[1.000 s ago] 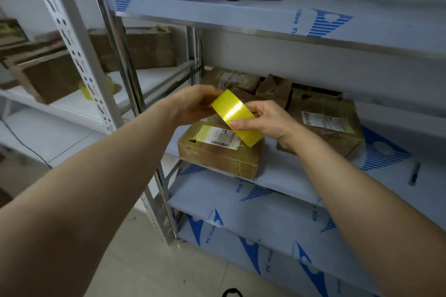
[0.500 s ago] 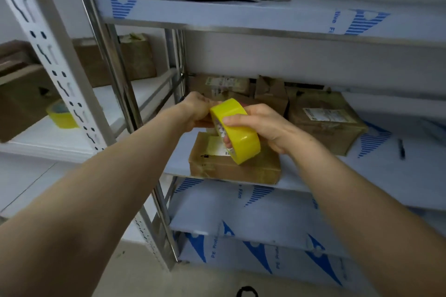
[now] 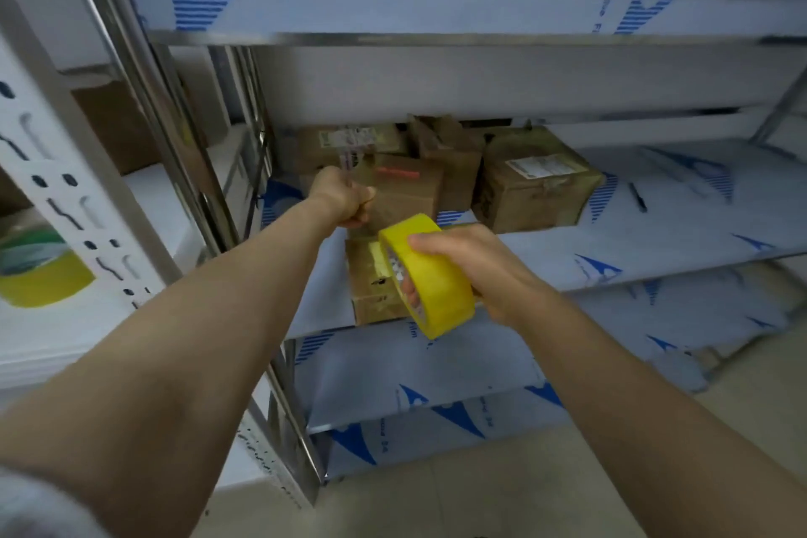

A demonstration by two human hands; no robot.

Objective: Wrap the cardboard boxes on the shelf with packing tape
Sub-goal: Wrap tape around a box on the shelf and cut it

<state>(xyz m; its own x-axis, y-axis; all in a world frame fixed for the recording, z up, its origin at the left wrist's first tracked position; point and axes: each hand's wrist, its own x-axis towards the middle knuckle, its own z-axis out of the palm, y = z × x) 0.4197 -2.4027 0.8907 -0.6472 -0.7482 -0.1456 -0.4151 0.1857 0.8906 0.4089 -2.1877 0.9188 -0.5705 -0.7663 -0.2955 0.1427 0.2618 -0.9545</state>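
On the film-covered middle shelf (image 3: 655,240) of a steel rack, cardboard boxes (image 3: 537,188) are sitting clustered. The right hand (image 3: 480,271) is gripping the yellow tape roll (image 3: 441,293) before the front box (image 3: 371,288); the left hand (image 3: 345,199) is clenching a blurred clear strip (image 3: 348,159).
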